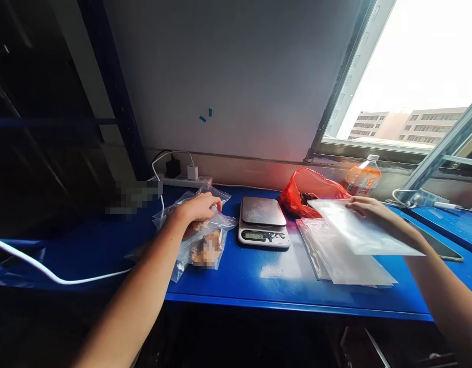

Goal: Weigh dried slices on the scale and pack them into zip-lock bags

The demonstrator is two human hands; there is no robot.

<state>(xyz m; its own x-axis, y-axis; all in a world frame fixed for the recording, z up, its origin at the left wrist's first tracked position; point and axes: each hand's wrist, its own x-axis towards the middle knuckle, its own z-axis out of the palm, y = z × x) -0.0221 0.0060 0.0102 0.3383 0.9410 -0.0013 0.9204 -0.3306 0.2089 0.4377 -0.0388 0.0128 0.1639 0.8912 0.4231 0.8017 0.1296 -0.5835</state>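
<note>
My left hand (197,207) rests with curled fingers on a pile of filled clear plastic bags (199,240) at the left of the blue table (259,278). My right hand (368,209) holds one empty clear bag (358,230) lifted a little above a stack of empty clear bags (343,258) on the right. A small digital kitchen scale (263,222) stands between the two hands with nothing on its steel plate.
A red plastic bag (308,191) lies behind the scale, with an orange-labelled bottle (362,176) beside it at the window sill. A power strip with chargers (185,176) sits against the wall; a white cable (47,271) runs left. A phone (439,248) lies at the right.
</note>
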